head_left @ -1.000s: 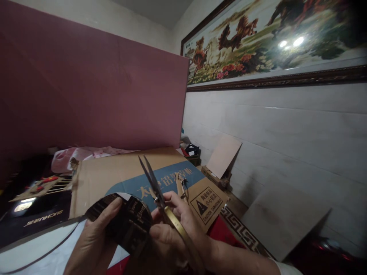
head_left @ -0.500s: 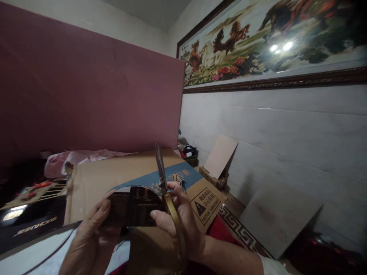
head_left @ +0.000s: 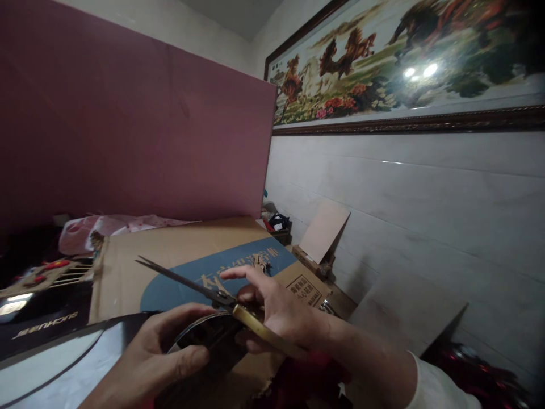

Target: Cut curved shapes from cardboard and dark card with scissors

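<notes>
The scissors (head_left: 220, 297), with gold-coloured handle and slim dark blades slightly parted, slant near the curved edge of a black card (head_left: 213, 331).

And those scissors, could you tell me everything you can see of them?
The scissors have slim, pointed, dark grey blades, metal by the look, meeting at a pivot, and a gold-coloured handle loop. The blades are nearly closed, with a narrow gap at the tips. The right hand holds them by the handle, partly hiding it. They slant across the view, tips up and to the left, seen against the printed cardboard box.
</notes>
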The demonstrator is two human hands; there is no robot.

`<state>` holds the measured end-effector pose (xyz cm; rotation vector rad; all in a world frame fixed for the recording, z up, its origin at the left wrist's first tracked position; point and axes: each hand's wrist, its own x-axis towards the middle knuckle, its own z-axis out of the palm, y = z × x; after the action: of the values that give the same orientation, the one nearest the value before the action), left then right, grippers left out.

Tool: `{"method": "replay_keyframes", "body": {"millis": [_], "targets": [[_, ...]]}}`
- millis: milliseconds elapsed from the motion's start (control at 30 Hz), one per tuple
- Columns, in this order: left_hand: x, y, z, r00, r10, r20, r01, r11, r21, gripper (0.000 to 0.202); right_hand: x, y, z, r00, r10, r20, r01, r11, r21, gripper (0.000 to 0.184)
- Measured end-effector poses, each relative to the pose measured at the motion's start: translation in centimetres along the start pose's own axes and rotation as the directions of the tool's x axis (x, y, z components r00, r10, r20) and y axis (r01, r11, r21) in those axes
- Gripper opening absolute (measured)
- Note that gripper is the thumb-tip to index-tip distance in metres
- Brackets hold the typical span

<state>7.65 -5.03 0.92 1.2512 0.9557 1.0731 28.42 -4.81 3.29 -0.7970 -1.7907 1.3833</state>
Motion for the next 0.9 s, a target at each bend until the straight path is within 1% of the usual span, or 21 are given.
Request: {"method": "replay_keyframes", "body": {"millis": [67,133,167,233,300,367,433,467,567,733,800,900], "targets": [[-0.2,-0.1,0.6,0.999,-0.014,-0.035,0.014,1.000,-0.014,0.032,0.2,0.0,0.0,1.000,-0.004,-0.009,0.004,1.000,-0.006,0.080],[-0.4,-0.1,0.9,0.999,-0.024,-0.048,0.023,1.000,-0.020,0.029,0.5,0.1,0.1,0.999,-0.007,-0.036,0.007,1.000,0.015,0.078],[-0.4,0.0,0.9,0.998,-0.037,-0.051,0.035,0.999,-0.035,0.028,0.6,0.1,0.2,0.998,-0.007,-0.061,0.009,0.999,0.034,0.076],[-0.4,0.2,0.9,0.995,-0.078,-0.062,0.071,0.992,-0.107,0.029,0.8,0.3,0.4,0.989,-0.008,-0.148,0.021,0.996,0.091,0.074],[-0.3,0.4,0.7,0.989,-0.103,-0.104,0.082,0.979,-0.187,0.030,0.9,0.6,0.8,0.959,-0.031,-0.282,0.077,0.985,0.154,0.069],[-0.1,0.5,0.5,0.982,-0.110,-0.156,0.072,0.970,-0.232,0.032,1.0,1.1,1.4,0.906,-0.080,-0.415,0.170,0.968,0.185,0.061],[0.2,0.5,0.4,0.973,-0.111,-0.201,0.056,0.964,-0.261,0.034,1.2,1.8,2.1,0.861,-0.116,-0.496,0.246,0.947,0.207,0.054],[0.3,0.6,0.4,0.969,-0.117,-0.219,0.052,0.959,-0.279,0.034,1.4,2.1,2.4,0.848,-0.110,-0.518,0.260,0.939,0.227,0.051],[0.7,0.5,0.5,0.954,-0.147,-0.262,0.053,0.941,-0.334,0.037,1.7,2.6,3.4,0.837,-0.056,-0.544,0.260,0.916,0.306,0.045],[1.2,0.1,0.4,0.955,-0.186,-0.230,0.088,0.922,-0.377,0.040,2.0,2.7,4.5,0.830,-0.036,-0.557,0.276,0.894,0.354,0.043],[1.2,-0.1,0.4,0.956,-0.179,-0.233,0.082,0.923,-0.375,0.038,2.1,2.6,4.6,0.829,-0.034,-0.559,0.272,0.897,0.348,0.044],[1.1,-0.3,0.4,0.953,-0.126,-0.274,0.027,0.941,-0.337,0.040,2.3,2.2,4.6,0.825,-0.038,-0.564,0.274,0.900,0.340,0.046]]}}
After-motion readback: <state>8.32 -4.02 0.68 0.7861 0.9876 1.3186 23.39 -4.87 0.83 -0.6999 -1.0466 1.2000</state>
